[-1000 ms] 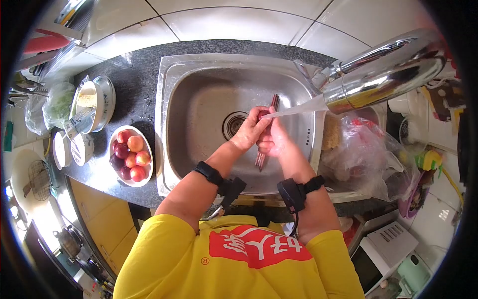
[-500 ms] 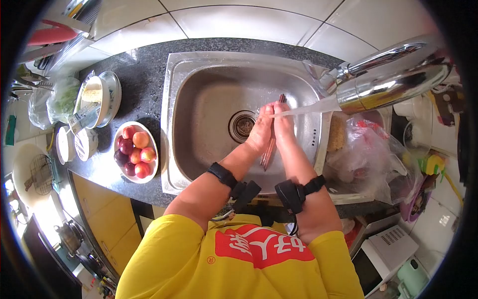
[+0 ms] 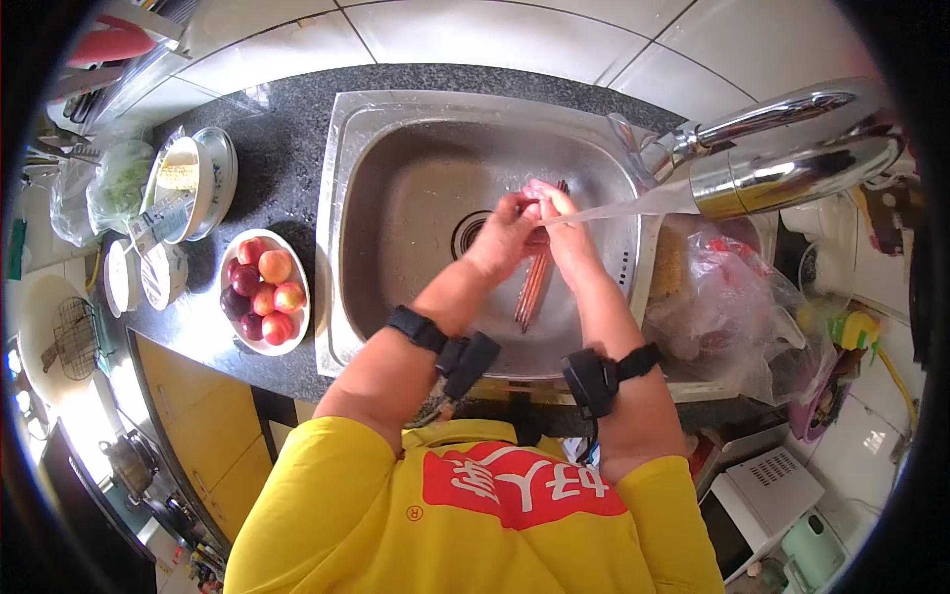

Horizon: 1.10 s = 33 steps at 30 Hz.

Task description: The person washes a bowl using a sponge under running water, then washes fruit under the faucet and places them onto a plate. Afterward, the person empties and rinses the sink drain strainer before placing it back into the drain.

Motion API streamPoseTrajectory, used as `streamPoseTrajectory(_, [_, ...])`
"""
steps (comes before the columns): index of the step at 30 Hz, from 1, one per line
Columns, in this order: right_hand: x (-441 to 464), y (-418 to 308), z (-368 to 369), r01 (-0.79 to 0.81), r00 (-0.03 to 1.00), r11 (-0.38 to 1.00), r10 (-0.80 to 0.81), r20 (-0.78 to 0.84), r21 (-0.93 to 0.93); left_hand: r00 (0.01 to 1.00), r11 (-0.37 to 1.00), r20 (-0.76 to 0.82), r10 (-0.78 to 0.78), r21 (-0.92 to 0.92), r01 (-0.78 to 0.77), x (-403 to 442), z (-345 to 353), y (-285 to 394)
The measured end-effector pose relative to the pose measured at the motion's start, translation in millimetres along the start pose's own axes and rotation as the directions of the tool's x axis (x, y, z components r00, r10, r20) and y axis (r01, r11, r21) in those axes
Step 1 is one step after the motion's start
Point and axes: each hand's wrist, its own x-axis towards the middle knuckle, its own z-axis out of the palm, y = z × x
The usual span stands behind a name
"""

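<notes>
Both hands are together under the water stream (image 3: 633, 206) from the chrome faucet (image 3: 792, 173), above the steel sink (image 3: 406, 188). My left hand (image 3: 505, 236) has its fingers curled inward against the other hand; what it holds, if anything, is hidden. My right hand (image 3: 566, 230) is cupped beside it, fingers pressed together, its palm wet; I cannot make out anything in it. Below the hands a bundle of reddish-brown chopsticks (image 3: 532, 292) lies slanted on the sink floor, partly covered by them. The drain (image 3: 467, 236) is just left of my left hand.
A white plate of plums and peaches (image 3: 265, 292) stands on the dark counter at the left, with stacked bowls (image 3: 203, 188) and a bag of greens (image 3: 121, 178) behind. Right of the basin are a sponge-like pad (image 3: 671, 265) and plastic bags (image 3: 727, 307).
A round red fruit showed between my hands a second ago and is not visible now. The hands went from pressed palm to palm to a curled, cupped pose. The view has shifted slightly.
</notes>
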Motion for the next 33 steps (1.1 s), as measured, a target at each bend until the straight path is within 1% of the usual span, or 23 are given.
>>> streamPoseTrajectory(1, [2, -3, 2, -0.04, 0.997, 0.995, 0.033, 0.074, 0.086, 0.998, 0.997, 0.001, 0.06, 0.04, -0.06, -3, -6, 8])
streamPoseTrajectory(2, [6, -4, 6, -0.043, 0.997, 0.995, 0.037, 0.067, 0.094, 0.992, 0.965, -0.001, 0.13, 0.23, -0.126, -3, -16, 13])
streamPoseTrajectory(4, [12, -15, 22, -0.098, 0.995, 0.943, 0.098, 0.018, 0.318, 0.991, 0.947, -0.036, 0.131, 0.299, -0.115, -13, -20, 34])
streamPoseTrajectory(6, [17, -18, 34, -0.096, 0.995, 0.936, 0.079, 0.063, 0.339, 0.988, 0.949, -0.093, 0.123, 0.302, -0.09, -21, -26, 45])
streamPoseTrajectory(8, [14, -14, 33, -0.193, 0.961, 0.965, 0.149, 0.232, 0.179, 0.981, 0.952, -0.148, 0.122, 0.298, -0.073, -28, -38, 47])
streamPoseTrajectory(9, [14, -14, 28, -0.19, 0.962, 0.966, 0.147, 0.23, 0.177, 0.989, 0.966, -0.123, 0.078, 0.255, -0.044, -30, -50, 40])
streamPoseTrajectory(10, [15, -13, 20, -0.142, 0.927, 0.968, 0.204, 0.316, -0.207, 0.995, 0.977, -0.097, 0.035, 0.212, -0.013, -32, -59, 31])
streamPoseTrajectory(11, [15, -12, 11, -0.038, 0.883, 0.831, 0.288, 0.37, -0.555, 0.996, 0.969, -0.089, 0.024, 0.249, -0.001, -32, -66, 20])
streamPoseTrajectory(12, [15, -6, 2, -0.033, 0.882, 0.829, 0.287, 0.374, -0.558, 0.995, 0.969, -0.09, 0.03, 0.246, -0.007, -35, -60, 19])
streamPoseTrajectory(14, [8, 8, -15, -0.124, 0.961, 0.624, 0.27, 0.064, -0.771, 0.99, 0.794, 0.075, 0.121, 0.591, -0.141, -36, -35, 15])
streamPoseTrajectory(15, [3, 7, -19, -0.119, 0.961, 0.619, 0.27, 0.068, -0.776, 0.976, 0.833, 0.13, 0.177, 0.508, -0.219, -31, -24, 9])
streamPoseTrajectory(16, [-3, 5, -22, -0.318, 0.942, 0.881, 0.336, -0.008, -0.352, 0.955, 0.861, 0.179, 0.237, 0.417, -0.292, -24, -13, 5])
streamPoseTrajectory(17, [-9, 4, -24, -0.418, 0.901, 0.891, 0.431, -0.04, 0.178, 0.937, 0.817, 0.189, 0.295, 0.458, -0.35, -16, -5, 2])
streamPoseTrajectory(18, [-12, 5, -27, -0.419, 0.901, 0.891, 0.432, -0.041, 0.175, 0.936, 0.819, 0.189, 0.295, 0.455, -0.35, -15, 0, 5])
streamPoseTrajectory(19, [-14, 6, -29, -0.399, 0.907, 0.857, 0.421, 0.005, 0.326, 0.936, 0.777, 0.184, 0.298, 0.523, -0.35, -13, 5, 9])
streamPoseTrajectory(21, [-16, 5, -28, -0.339, 0.935, 0.781, 0.341, 0.097, 0.524, 0.903, 0.627, 0.199, 0.381, 0.662, -0.411, -14, 8, 13])
streamPoseTrajectory(24, [-13, 10, -20, -0.335, 0.942, 0.804, 0.305, 0.142, 0.492, 0.848, 0.552, 0.152, 0.508, 0.698, -0.456, -20, -4, 10])
streamPoseTrajectory(26, [-11, 13, -14, -0.368, 0.93, 0.79, 0.32, 0.184, 0.491, 0.81, 0.436, 0.145, 0.569, 0.782, -0.446, -28, -8, 14])
streamPoseTrajectory(28, [-12, 13, -10, -0.366, 0.928, 0.921, 0.372, -0.025, 0.136, 0.819, 0.283, 0.159, 0.551, 0.888, -0.363, -35, -18, 17])
streamPoseTrajectory(29, [-8, 29, -16, -0.101, 0.995, 0.95, 0.091, -0.048, -0.296, 0.859, 0.097, 0.141, 0.493, 0.972, -0.216, -39, -22, 17])
streamPoseTrajectory(30, [-11, 25, -20, -0.064, 0.998, 0.922, 0.051, -0.045, -0.383, 0.949, -0.003, 0.022, 0.314, 1.0, -0.023, -49, -18, 24])
streamPoseTrajectory(32, [-21, 0, -20, -0.024, 0.997, 0.876, -0.014, -0.076, -0.481, 0.977, -0.36, 0.021, 0.21, 0.931, 0.058, -60, -18, 20])
streamPoseTrajectory(33, [-18, -3, -25, -0.087, 0.993, 0.916, 0.05, -0.103, -0.392, 0.991, -0.432, -0.002, 0.137, 0.9, 0.061, -67, -16, 24])
